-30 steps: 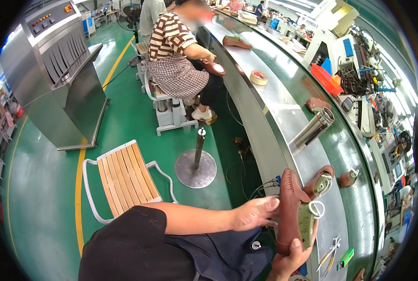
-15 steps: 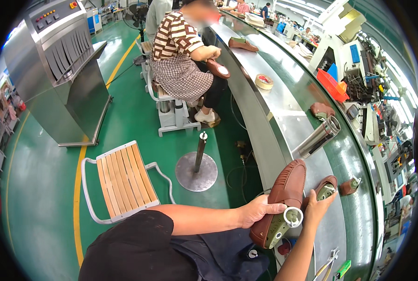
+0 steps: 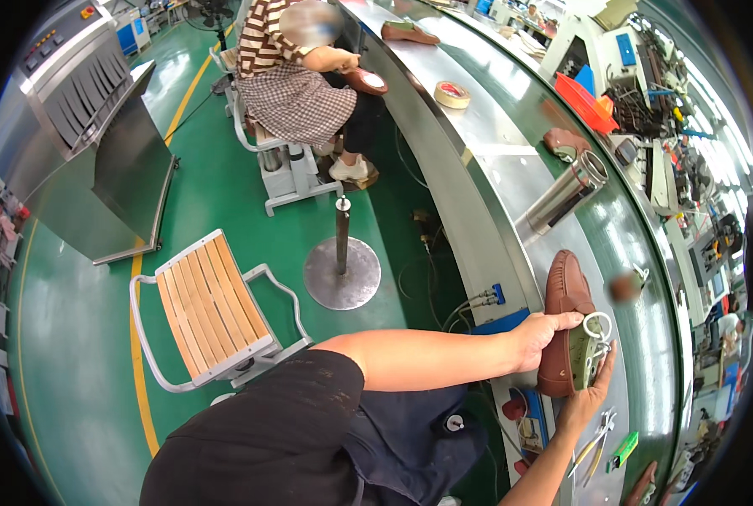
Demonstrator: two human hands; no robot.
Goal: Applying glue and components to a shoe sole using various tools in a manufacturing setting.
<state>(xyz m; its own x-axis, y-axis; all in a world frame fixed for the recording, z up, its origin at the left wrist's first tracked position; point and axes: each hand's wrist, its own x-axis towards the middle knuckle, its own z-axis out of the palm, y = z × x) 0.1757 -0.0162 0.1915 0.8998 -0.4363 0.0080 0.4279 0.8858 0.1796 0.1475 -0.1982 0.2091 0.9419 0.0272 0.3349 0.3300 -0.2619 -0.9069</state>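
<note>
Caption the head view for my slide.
Left hand holds a brown shoe on a green last, right hand alongside, at a metal bench.

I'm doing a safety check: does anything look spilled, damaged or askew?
Nothing stands out: the brown shoe in the left hand shows no visible damage, and I see no spill around the pliers.

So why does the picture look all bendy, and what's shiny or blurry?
In the head view, the fisheye lens curves the green conveyor belt and leaves dark corners; in that same view, white glare streaks the steel workbench, the small brown shoe looks smudged, and the held brown moccasin is fairly sharp.
</note>
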